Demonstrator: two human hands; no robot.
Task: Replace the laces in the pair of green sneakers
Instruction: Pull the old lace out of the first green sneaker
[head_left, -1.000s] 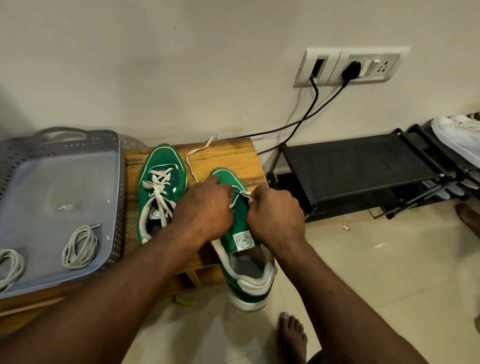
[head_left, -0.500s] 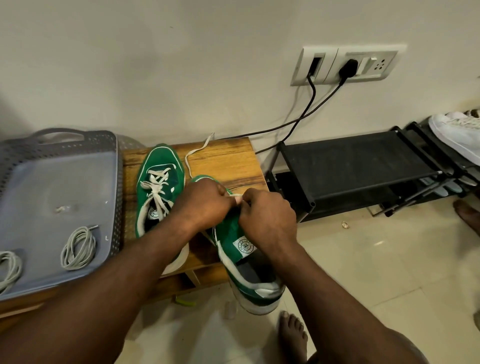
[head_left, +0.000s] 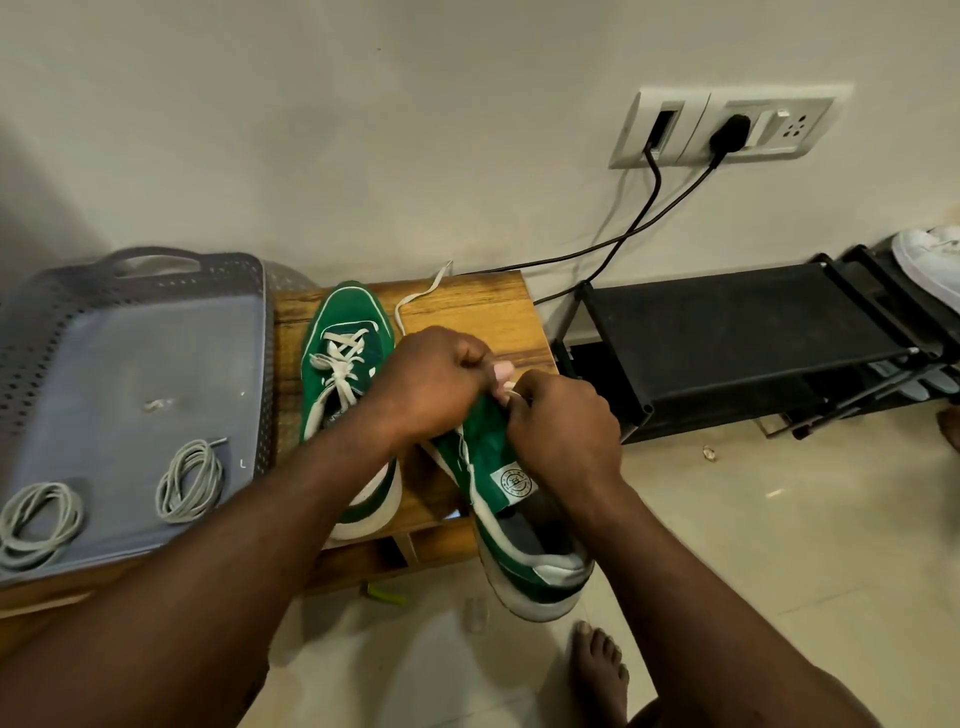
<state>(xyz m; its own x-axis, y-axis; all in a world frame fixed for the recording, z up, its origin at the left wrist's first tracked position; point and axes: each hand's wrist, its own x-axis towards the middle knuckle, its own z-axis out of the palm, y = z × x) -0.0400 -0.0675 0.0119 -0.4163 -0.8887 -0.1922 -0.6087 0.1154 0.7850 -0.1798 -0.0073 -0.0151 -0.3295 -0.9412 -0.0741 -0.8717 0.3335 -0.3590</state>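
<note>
My left hand is curled over the front of the green suede sneaker with the white sole, gripping it, thumb pushed out toward my other hand. My right hand is bunched at the top of the tongue, fingertips pinching the white flat lace where it leaves the eyelets. The rest of that lace trails across the wooden bench top to its back edge.

A second ago my hands sat on either side of the shoe, and its toe showed between them. Now they are nearly touching and the toe is hidden under my left hand. The shoe has also turned and tipped. Its heel hangs well off the front edge of the bench, further toward my bare foot than half a second ago.

The second green sneaker, laced in white, has stayed flat on the bench just beside my left forearm. On the left, the grey perforated plastic tray holds two coils of grey lace as before. The black metal shoe rack stands to the right, against the wall.
</note>
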